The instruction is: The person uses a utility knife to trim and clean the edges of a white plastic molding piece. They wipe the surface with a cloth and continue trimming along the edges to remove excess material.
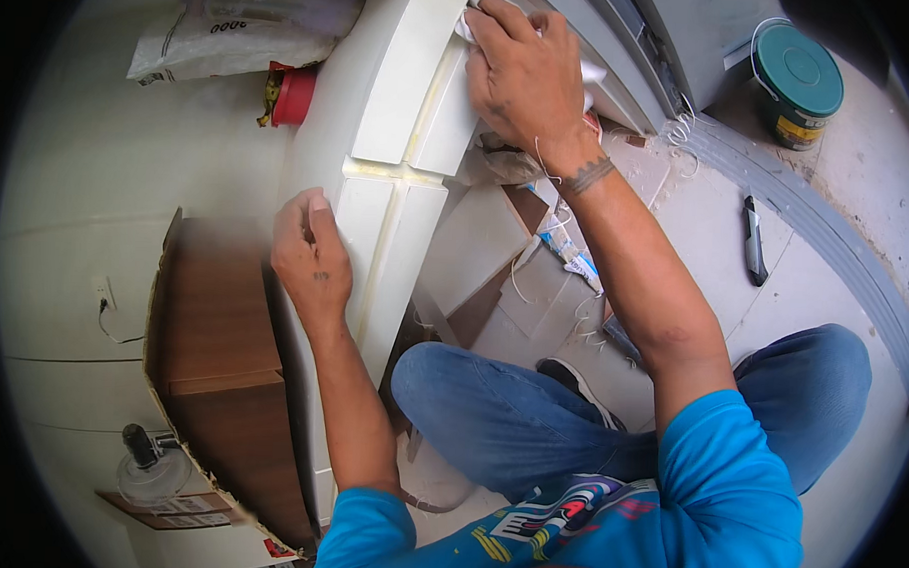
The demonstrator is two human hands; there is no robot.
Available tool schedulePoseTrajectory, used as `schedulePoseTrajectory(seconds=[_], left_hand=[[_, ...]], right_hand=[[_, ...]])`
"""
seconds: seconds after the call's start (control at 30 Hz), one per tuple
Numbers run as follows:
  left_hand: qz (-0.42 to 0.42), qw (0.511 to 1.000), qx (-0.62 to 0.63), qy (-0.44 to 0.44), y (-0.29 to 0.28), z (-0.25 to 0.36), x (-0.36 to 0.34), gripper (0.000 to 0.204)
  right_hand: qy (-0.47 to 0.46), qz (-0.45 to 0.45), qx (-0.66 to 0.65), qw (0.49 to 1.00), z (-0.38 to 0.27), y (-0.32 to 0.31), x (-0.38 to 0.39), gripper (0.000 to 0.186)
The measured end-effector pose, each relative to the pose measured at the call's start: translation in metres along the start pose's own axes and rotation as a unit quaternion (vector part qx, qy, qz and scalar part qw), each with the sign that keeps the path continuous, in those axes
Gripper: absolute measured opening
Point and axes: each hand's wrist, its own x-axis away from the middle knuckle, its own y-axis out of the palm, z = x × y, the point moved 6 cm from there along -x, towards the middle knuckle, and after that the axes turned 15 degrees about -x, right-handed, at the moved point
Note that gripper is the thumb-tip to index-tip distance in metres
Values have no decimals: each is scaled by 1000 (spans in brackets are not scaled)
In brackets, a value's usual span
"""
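My right hand (530,74) is closed around a white cloth (465,26), most of it covered by my fingers. It presses the cloth against the far end of a white cabinet (390,76). Yellowish strips run along the joints (406,172) between the cabinet's white panels. My left hand (313,259) rests by the cabinet's left edge with its fingers curled and thumb up. Whatever those fingers hold, if anything, is hidden.
Board offcuts (481,235), a blue-and-white tube (576,258) and curly white shavings lie right of the cabinet. A utility knife (754,241) is on the tiled floor, near a green-lidded bucket (797,71) beyond the door track. Brown boards (218,316) stand left; a plastic bag (232,51) sits far left.
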Motion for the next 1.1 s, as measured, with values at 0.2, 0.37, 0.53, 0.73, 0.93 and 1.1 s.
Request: schedulePoseTrajectory(seconds=[0.2, 0.37, 0.53, 0.73, 0.93, 1.1], left_hand=[[4, 1000, 4, -8, -2, -6, -1, 30], [94, 994, 52, 21, -17, -8, 1, 28], [202, 977, 41, 48, -66, 1, 75, 28], [-163, 859, 386, -294, -9, -78, 270, 60], [-246, 534, 521, -619, 22, -109, 398, 72], [-274, 529, 491, -635, 13, -108, 382, 76]], right_hand=[[65, -62, -128, 988, -27, 16, 42, 53], [77, -62, -350, 931, -100, 24, 126, 44], [54, -56, -292, 953, -111, 31, 136, 52], [103, -305, -290, 901, -169, 38, 163, 26], [106, -286, -285, 909, -136, 18, 111, 33], [108, -187, -271, 938, -133, 18, 119, 48]])
